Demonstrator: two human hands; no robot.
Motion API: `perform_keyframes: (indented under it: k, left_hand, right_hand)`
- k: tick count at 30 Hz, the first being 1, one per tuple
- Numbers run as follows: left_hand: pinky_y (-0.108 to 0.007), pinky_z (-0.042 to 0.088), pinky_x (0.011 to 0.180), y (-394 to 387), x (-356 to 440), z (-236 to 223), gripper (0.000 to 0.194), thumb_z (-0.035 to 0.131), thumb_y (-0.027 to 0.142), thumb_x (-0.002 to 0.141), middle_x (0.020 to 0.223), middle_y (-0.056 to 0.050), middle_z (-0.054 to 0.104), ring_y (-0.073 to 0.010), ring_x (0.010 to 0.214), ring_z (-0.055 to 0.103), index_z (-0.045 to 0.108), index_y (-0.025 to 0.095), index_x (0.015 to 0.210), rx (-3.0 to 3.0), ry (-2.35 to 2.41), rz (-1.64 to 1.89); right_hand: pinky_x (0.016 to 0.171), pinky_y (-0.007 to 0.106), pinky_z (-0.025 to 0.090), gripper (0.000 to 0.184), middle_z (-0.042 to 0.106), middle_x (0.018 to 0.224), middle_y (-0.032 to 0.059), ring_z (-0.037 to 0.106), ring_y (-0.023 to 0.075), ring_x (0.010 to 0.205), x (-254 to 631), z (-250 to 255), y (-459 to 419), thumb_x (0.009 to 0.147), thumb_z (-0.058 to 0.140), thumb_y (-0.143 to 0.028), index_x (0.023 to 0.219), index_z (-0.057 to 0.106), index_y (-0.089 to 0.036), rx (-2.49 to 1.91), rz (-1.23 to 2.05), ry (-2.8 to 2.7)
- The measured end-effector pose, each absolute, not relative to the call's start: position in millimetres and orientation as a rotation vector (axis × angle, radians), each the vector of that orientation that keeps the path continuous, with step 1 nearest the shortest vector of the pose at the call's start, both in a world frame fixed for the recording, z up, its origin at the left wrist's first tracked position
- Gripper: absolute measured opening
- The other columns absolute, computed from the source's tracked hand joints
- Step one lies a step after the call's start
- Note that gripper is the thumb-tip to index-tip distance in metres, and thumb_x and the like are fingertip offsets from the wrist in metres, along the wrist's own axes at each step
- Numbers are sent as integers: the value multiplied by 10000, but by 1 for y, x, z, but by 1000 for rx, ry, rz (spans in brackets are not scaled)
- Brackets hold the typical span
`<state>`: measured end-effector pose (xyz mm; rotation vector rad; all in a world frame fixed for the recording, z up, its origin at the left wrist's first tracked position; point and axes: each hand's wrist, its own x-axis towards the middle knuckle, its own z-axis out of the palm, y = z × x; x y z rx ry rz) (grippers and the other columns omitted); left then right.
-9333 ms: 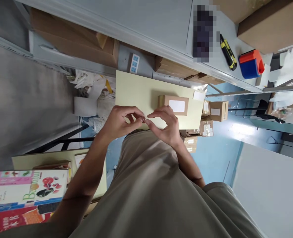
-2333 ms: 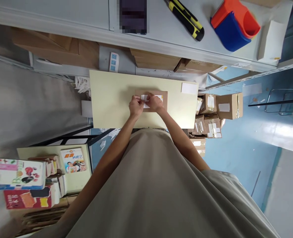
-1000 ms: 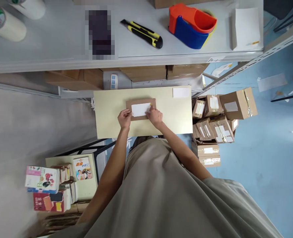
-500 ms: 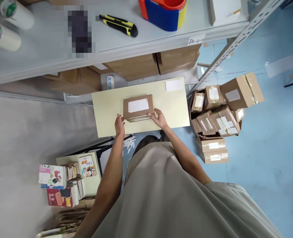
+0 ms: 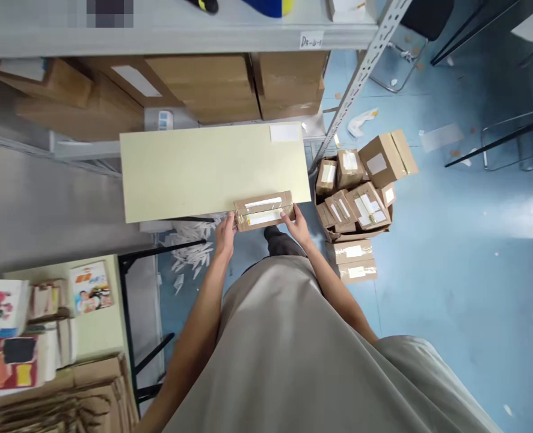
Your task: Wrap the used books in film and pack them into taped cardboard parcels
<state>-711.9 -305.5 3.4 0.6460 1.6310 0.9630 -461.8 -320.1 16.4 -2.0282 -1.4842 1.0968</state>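
Observation:
A small cardboard box (image 5: 263, 210) with white labels and clear tape hangs between my two hands at the front edge of the pale yellow table (image 5: 194, 165). My left hand (image 5: 225, 236) grips its left end. On the other end, my right hand (image 5: 297, 225) has its thumb on the taped face, with the other fingers around the far corner. The box is tilted so its taped, labelled side faces up at me. A white paper slip (image 5: 285, 132) lies at the table's back right corner.
Right of the table, a large open carton (image 5: 352, 234) holds several taped boxes, with two more boxes (image 5: 354, 270) stacked in front. A metal shelf (image 5: 180, 39) crosses above the table. Books (image 5: 2, 310) sit on a side table at left; paper scraps (image 5: 192, 246) litter the floor.
Both hands have lifted the box from the table middle towards me and to the right, turning its taped side up. My view has swung to the right.

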Motion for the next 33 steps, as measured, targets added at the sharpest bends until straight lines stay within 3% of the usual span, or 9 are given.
perform_keyframes:
  k: [5, 10, 16, 21, 24, 28, 33]
  left_hand:
    - [-437, 639, 1096, -367, -665, -3, 529, 726, 753, 943, 1276, -118, 833, -336, 1350, 762, 760, 246, 1092, 675, 1565, 898]
    - [-438, 644, 1097, -411, -629, -1, 512, 745, 726, 916, 1259, -114, 840, -322, 1317, 772, 772, 252, 1108, 634, 1602, 844]
    - [-485, 628, 1134, -425, -586, 2, 455, 796, 656, 880, 1305, -108, 845, -357, 1359, 749, 806, 253, 1091, 621, 1630, 748]
    - [-506, 611, 1143, -381, -509, 7, 465, 793, 663, 885, 1297, -119, 845, -390, 1355, 742, 815, 245, 1088, 800, 1629, 601]
    - [-501, 577, 1188, -336, -443, 10, 509, 765, 631, 940, 1403, -163, 793, -370, 1338, 738, 806, 198, 1204, 1019, 1594, 492]
    - [-454, 615, 1138, -281, -349, 13, 534, 765, 563, 974, 1424, -199, 728, -339, 1302, 730, 790, 147, 1307, 1346, 1379, 406]
    - [-432, 606, 1169, -229, -246, 16, 621, 762, 550, 1023, 1544, -199, 658, -343, 1396, 697, 722, 164, 1507, 1555, 1163, 402]
  right_hand:
    - [1246, 402, 563, 612, 715, 1621, 191, 698, 291, 1516, -415, 19, -388, 1106, 632, -428, 1659, 580, -173, -2078, 1113, -1300]
    - [1209, 352, 566, 560, 760, 1560, 175, 743, 259, 1436, -371, 15, -432, 1096, 618, -396, 1609, 613, -173, -2032, 1142, -1269]
    - [1190, 383, 574, 504, 793, 1460, 214, 748, 305, 1379, -318, -5, -441, 1041, 682, -452, 1418, 738, -122, -2073, 1150, -1153]
    - [1081, 436, 629, 546, 861, 1275, 193, 806, 344, 1199, -236, -13, -430, 989, 685, -624, 1215, 809, -143, -1967, 1203, -878]
    - [1044, 464, 632, 632, 873, 1198, 183, 804, 371, 1161, -172, -10, -424, 928, 699, -729, 1145, 828, -150, -1903, 1168, -737]
    - [1003, 459, 628, 688, 867, 1183, 182, 778, 367, 1149, -89, 0, -416, 908, 702, -770, 1156, 827, -140, -1931, 998, -621]
    - [1080, 464, 610, 655, 843, 1285, 190, 772, 334, 1194, -14, 4, -399, 967, 687, -697, 1276, 802, -131, -1899, 767, -574]
